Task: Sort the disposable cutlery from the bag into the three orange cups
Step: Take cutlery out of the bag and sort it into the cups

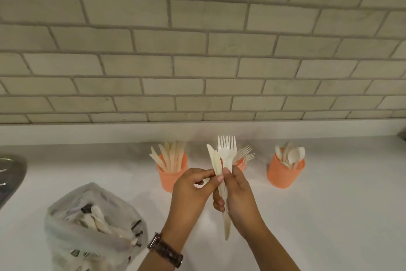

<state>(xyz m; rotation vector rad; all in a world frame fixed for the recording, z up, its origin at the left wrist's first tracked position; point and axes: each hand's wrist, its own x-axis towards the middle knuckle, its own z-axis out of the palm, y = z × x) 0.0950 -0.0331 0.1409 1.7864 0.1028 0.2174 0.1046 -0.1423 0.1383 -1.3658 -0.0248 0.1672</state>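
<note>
Above the white table (329, 216), the right hand (239, 196) gripped an upright bundle (226, 156) of forks and knives, while the left hand (189, 191) pinched one knife (212, 156) in it. Behind stood the knife cup (169, 179), fork cup (241, 164) and spoon cup (283, 175); the bag (72, 226) sat left.

Kitchen: a white countertop (329, 216) meets a backsplash (197, 51) of pale brick-pattern tiles, the rim of a metal sink (11, 174) shows at the counter's left edge, and orange cups (283, 175) of disposable cutlery (173, 156) stand near its back edge.

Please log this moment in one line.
left hand: pinches knife | right hand: grips cutlery bunch | orange cups: partly filled | bag: not empty
</note>
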